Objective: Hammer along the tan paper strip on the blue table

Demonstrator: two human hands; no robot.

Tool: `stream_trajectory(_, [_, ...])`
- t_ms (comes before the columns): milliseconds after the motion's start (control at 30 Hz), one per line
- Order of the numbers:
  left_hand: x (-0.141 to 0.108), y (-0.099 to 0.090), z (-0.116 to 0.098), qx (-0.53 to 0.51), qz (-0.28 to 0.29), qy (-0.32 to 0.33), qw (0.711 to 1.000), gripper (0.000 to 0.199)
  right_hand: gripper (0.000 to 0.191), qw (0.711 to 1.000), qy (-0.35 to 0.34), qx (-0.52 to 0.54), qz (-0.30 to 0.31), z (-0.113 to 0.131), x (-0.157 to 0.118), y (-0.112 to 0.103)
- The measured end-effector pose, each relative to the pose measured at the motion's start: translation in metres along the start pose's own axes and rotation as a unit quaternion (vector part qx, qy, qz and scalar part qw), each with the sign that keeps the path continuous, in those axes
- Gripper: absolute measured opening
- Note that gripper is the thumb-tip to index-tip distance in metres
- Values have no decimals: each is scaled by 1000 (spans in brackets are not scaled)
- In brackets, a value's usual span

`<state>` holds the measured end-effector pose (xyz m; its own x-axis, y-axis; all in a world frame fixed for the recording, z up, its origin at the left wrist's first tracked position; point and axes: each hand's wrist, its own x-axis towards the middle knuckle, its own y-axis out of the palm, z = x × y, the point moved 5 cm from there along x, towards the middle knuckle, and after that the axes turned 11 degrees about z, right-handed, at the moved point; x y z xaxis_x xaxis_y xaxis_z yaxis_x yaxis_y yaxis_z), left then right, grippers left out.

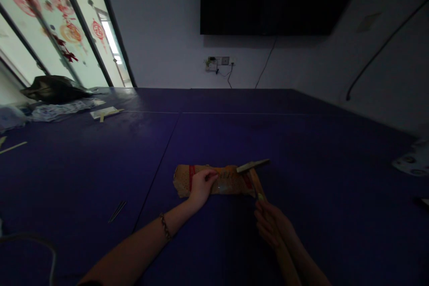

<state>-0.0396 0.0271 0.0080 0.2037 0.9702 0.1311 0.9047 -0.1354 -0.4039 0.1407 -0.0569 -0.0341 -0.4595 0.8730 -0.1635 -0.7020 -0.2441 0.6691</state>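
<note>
A flat piece of brown cardboard (pixel 229 188) with red stripes lies on the dark blue tabletop (pixel 208 136). My left hand (pixel 201 186) rests on its middle, thumb and fingers pinched together; whatever is between the fingertips is too small and dark to make out. In my right hand (pixel 273 222) is a hammer (pixel 257 182), gripped round its wooden handle. The hammer's long head is tilted over the right part of the cardboard, to the right of my left fingertips. Whether the head touches the cardboard I cannot tell.
Thin dark rods (pixel 117 211) lie left of my forearm. Farther left are a white block with strips (pixel 105 112), plastic packaging (pixel 63 109) and a black bag (pixel 55 88). A pale object (pixel 414 161) sits at the right. A cable (pixel 40 239) curves in at lower left.
</note>
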Motion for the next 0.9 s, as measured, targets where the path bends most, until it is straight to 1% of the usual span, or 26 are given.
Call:
stream_trajectory(67, [-1, 1, -1, 10, 3, 4, 1000, 8, 35, 1000, -12, -4, -18, -1, -1, 0])
stream_trajectory(100, [-1, 1, -2, 14, 4, 6, 1000, 9, 35, 1000, -9, -7, -17, -1, -1, 0])
stream_trajectory(233, [-1, 1, -3, 44, 14, 17, 999, 9, 36, 1000, 11, -11, 6, 0, 0, 3])
stream_trajectory(400, [-2, 5, -8, 111, 59, 48, 991, 10, 35, 999, 11, 6, 33, 2, 1, 3])
stream_trajectory(500, [-4, 8, -11, 133, 72, 69, 986, 14, 35, 999, 16, 7, 36, 2, 1, 2])
stream_trajectory(600, [-4, 9, -13, 139, 73, 77, 985, 14, 36, 999, 22, -2, 26, 1, 0, 1])
stream_trajectory(700, [-3, 10, -11, 133, 67, 81, 986, 15, 35, 1000, 10, -15, 7, 3, -2, -1])
stream_trajectory(800, [-1, 10, -9, 132, 63, 79, 986, 14, 34, 999, 11, -34, 14, 6, -3, 0])
stream_trajectory(900, [2, 11, -8, 147, 62, 71, 985, 13, 36, 998, -9, -69, -5, 12, -5, 1])
